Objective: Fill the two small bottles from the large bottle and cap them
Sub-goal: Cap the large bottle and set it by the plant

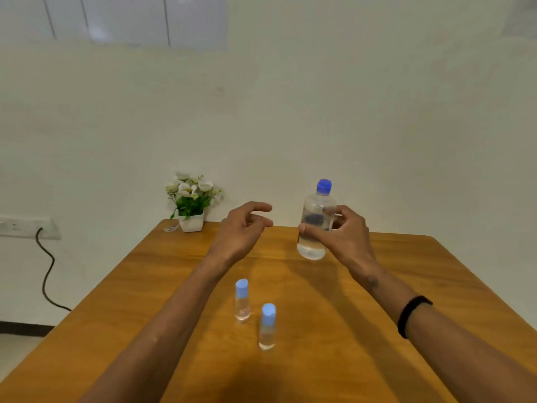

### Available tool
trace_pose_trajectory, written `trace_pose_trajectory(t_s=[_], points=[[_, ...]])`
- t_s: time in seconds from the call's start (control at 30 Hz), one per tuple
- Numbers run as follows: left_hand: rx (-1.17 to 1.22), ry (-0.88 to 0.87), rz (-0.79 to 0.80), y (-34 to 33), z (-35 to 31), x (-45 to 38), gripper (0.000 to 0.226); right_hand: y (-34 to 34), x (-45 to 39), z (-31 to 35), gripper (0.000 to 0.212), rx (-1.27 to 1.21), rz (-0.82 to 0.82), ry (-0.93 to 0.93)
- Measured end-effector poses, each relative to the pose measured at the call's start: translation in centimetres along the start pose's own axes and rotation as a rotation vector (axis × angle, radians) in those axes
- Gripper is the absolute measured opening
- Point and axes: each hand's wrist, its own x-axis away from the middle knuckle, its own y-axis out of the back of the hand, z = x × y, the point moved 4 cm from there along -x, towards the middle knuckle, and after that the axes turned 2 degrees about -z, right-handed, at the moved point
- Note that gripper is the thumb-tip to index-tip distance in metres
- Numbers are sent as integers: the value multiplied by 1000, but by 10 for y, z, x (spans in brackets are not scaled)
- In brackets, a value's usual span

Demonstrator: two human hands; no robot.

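Observation:
My right hand [341,234] grips the large clear bottle [315,228] around its middle; the bottle holds water, wears a dark blue cap and stands upright near the far side of the wooden table [145,301]. My left hand [242,228] hovers to the left of it, fingers apart and curled, holding nothing. Two small clear bottles with light blue caps stand upright nearer to me: one [242,301] slightly left, the other [267,327] closer and to its right. Both are apart from my hands.
A white pot of artificial flowers [190,202] stands at the table's far left corner, against the pale wall. A black cable [46,274] hangs from a wall socket left of the table. A black band circles my right wrist.

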Motion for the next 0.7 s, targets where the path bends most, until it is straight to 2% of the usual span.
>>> trace_pose_trajectory(t_s=[0.1, 0.3, 0.47, 0.7], points=[[30, 84, -17, 14, 50, -9, 31, -42, -19, 8, 79, -49, 39, 0], [18, 30, -67, 13, 115, -23, 38, -129, -58, 10, 92, -55, 145, 30], [-58, 30, -148, 19, 144, -43, 48, -194, -83, 6, 71, 20, 228, 53], [-106, 61, -212, 25, 169, -56, 52, -245, -105, 3, 68, 132, 239, 81]])
